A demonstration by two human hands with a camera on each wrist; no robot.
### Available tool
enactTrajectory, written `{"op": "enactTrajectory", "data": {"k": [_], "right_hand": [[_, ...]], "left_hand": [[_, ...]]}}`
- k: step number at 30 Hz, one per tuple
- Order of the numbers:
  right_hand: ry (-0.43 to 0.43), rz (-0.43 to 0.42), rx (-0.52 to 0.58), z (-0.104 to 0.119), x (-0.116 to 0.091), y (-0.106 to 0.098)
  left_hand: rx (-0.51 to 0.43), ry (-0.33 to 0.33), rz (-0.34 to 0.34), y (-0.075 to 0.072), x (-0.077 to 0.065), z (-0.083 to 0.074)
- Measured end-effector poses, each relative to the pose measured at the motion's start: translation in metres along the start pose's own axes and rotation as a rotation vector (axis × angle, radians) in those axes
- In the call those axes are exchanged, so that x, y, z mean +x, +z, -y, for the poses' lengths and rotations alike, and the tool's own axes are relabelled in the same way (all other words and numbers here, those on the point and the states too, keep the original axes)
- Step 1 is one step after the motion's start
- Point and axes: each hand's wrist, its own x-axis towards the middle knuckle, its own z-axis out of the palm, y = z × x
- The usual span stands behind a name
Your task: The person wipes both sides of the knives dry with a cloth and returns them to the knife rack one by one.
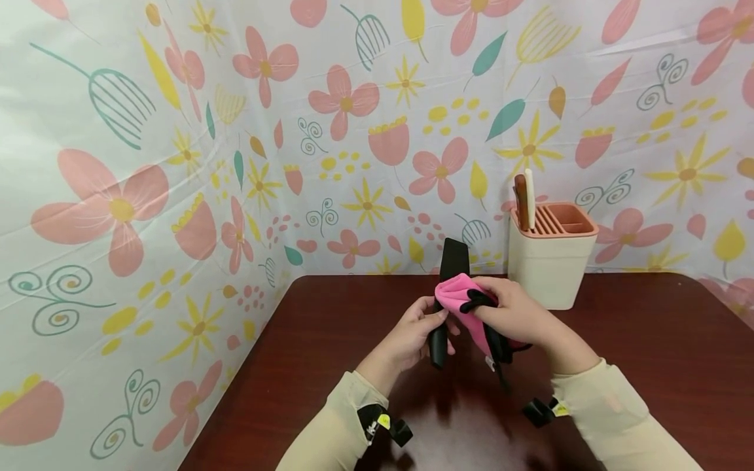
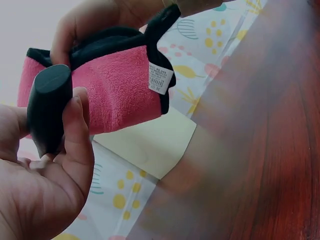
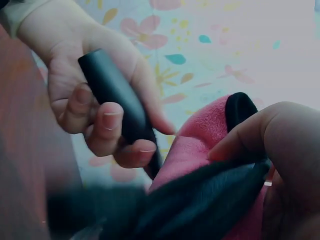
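Note:
My left hand (image 1: 409,333) grips the black handle of a knife (image 1: 438,347), its broad black blade pointing up and away toward the wall. In the right wrist view, the fingers curl round the knife handle (image 3: 117,95). My right hand (image 1: 518,315) holds a folded pink cloth with black trim (image 1: 455,293) at the knife, covering part of the blade near the handle. Seen from the left wrist, the fuzzy cloth (image 2: 117,90) carries a white label (image 2: 160,78) and sits behind the handle. Whether the cloth wraps round the blade or only lies along it, I cannot tell.
A cream knife holder (image 1: 544,268) with an orange slotted top stands at the back right of the dark red wooden table (image 1: 336,327). Brown and white handles (image 1: 523,203) stick up from its slots. A flower-patterned sheet (image 1: 353,150) hangs behind and at the left.

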Motion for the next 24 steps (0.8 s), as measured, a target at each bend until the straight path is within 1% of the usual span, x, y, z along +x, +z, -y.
{"op": "enactTrajectory", "data": {"k": [2, 6, 8, 10, 13, 17, 19, 21, 24], "right_hand": [[0.004, -0.021, -0.023, 0.006, 0.0, -0.006], [0.012, -0.109, -0.093, 0.024, 0.002, -0.021], [0.014, -0.148, -0.144, 0.032, 0.007, -0.03], [0.015, -0.162, -0.197, 0.037, 0.018, -0.038], [0.045, -0.121, -0.278, 0.037, 0.044, -0.049], [0.118, -0.021, -0.354, 0.022, 0.081, -0.056], [0.148, 0.016, -0.373, 0.012, 0.095, -0.055], [0.174, 0.035, -0.379, 0.002, 0.106, -0.051], [0.194, 0.035, -0.393, -0.014, 0.116, -0.041]], "left_hand": [[-0.015, 0.008, 0.004, 0.0, -0.001, -0.002], [-0.035, 0.009, 0.001, 0.0, -0.001, -0.004], [-0.036, 0.008, -0.002, 0.001, -0.002, -0.005], [-0.043, 0.012, -0.003, 0.002, -0.002, -0.006], [-0.052, 0.023, -0.005, 0.005, -0.003, -0.007], [-0.069, 0.027, -0.001, 0.008, -0.004, -0.006], [-0.076, 0.021, 0.005, 0.008, -0.004, -0.004], [-0.084, 0.018, 0.009, 0.009, -0.004, -0.003], [-0.09, 0.022, 0.01, 0.009, -0.003, -0.002]]}}
